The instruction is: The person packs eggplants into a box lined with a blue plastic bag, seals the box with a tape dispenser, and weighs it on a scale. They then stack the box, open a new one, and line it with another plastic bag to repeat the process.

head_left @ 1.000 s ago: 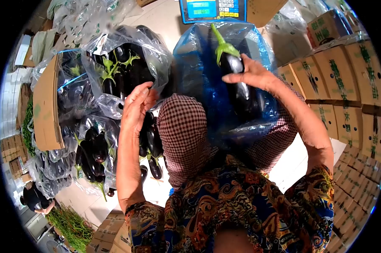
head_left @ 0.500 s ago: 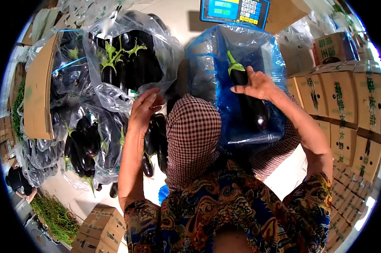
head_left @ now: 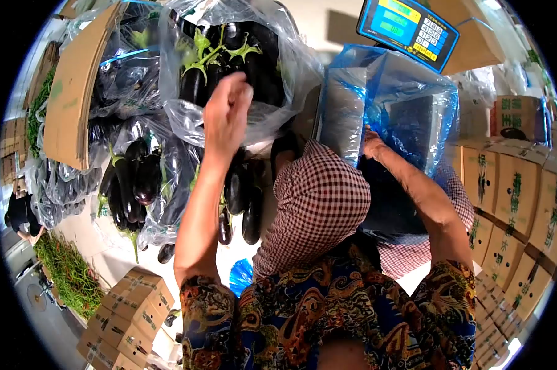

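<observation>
My left hand point(head_left: 228, 114) hovers over the near edge of a clear plastic bag point(head_left: 192, 120) packed with dark purple eggplants point(head_left: 263, 83). Its fingers are loosely bent, slightly blurred, with nothing visible in them. Green stems point(head_left: 203, 55) stick up just beyond it. At the near left side of a box lined with a blue plastic bag point(head_left: 429, 98), my right hand point(head_left: 372, 143) has its fingers closed at the plastic's edge; the fingertips are partly hidden. No eggplant shows inside the blue bag from here.
A scale display point(head_left: 408, 31) stands behind the lined box. Cardboard cartons point(head_left: 516, 191) are stacked at the right. More bagged eggplants point(head_left: 130, 185) lie at the left, beside a cardboard flap point(head_left: 75, 92). Another person point(head_left: 21, 209) is at the far left, near green peppers point(head_left: 66, 265).
My left hand has moved forward over the bagged eggplants. My right hand has left the eggplant in the lined box and drawn back to the blue plastic's edge. The view has shifted.
</observation>
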The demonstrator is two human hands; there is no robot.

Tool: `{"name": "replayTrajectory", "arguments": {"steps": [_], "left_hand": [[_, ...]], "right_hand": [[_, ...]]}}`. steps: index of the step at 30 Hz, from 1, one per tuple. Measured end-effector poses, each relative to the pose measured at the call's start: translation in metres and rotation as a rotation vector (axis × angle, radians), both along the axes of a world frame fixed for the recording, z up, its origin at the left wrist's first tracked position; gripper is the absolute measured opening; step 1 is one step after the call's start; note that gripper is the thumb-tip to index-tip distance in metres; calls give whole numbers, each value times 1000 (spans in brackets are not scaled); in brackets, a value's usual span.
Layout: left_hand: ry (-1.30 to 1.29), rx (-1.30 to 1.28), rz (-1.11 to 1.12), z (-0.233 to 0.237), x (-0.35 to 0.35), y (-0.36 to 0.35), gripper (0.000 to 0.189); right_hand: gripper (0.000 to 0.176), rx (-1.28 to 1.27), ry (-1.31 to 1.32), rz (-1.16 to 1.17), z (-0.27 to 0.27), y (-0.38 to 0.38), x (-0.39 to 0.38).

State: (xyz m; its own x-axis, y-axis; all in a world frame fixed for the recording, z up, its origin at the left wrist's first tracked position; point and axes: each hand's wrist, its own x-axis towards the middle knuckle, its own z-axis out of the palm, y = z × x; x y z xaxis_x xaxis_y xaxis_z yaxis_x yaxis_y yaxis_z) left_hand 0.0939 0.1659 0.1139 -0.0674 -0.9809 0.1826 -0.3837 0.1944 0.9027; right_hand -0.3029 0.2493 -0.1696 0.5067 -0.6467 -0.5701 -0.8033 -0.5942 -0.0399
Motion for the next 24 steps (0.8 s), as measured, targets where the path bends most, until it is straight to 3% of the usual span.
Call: {"name": "replayTrajectory", "arguments": {"steps": [1,3,5,10,13,16,17,18,20,22,24], "left_hand": [[-175,19,36,-17,0,-19,41],[-525,201,41,-34,-7,-42,68],[-932,502,-22,-59,-26,-57,95],[-907,647,-4,-32,-47,-54,101],[-892,647,-12,-25,-47,-43,103],[-542,624,-47,-43,-14,-47,95],[-175,641,17,-82,12,-53,88],[211,745,3,-54,18,-45,87],[622,755,68,-5,29,-25,62],[919,663,225,-6,55,-22,42],[1155,569,161,2,78,-21,33]], "right_hand": [[45,-116,-78,-24,8,6,-3],[64,79,135,56,85,-5,20],[61,116,127,-152,76,-1,21],[70,210,94,-678,36,16,15],[66,383,121,-559,220,-13,62],[60,437,132,-604,262,-16,73],[59,414,99,-609,268,-13,71],[58,393,68,-612,270,-8,67],[57,338,-49,-579,255,8,50],[57,414,-66,-537,257,5,49],[46,412,-181,-545,278,5,58]]}}
